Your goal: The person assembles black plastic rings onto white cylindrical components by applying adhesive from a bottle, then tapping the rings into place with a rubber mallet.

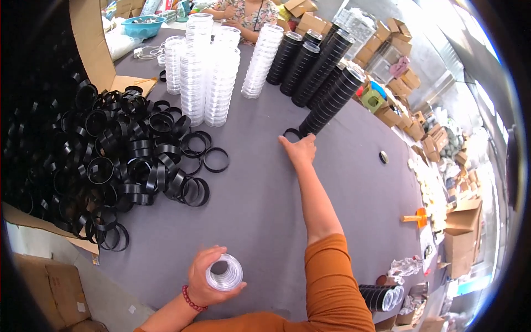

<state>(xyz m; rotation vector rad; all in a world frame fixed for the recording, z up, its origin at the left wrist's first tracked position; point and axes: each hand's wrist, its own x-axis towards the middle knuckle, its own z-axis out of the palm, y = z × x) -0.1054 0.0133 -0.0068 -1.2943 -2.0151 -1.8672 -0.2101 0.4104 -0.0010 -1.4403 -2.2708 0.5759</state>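
Observation:
Near the front edge of the table, my left hand [206,278] wraps around a short stack of clear round plastic cups [225,273], seen from the open end. My right hand [299,149] is stretched forward to the middle of the table. Its thumb and fingers are around a single black ring [291,132], close to the foot of a tall leaning stack of black-banded clear cups [332,101]. On the left, a large heap of loose black rings [138,146] spills out of an open cardboard box [91,44].
Tall stacks of clear cups [193,77] stand at the back, beside several black-banded stacks [301,66]. An orange-headed mallet [421,217] and a small round disc [384,157] lie right. Another banded stack [379,297] lies front right. A person [251,19] is across the table.

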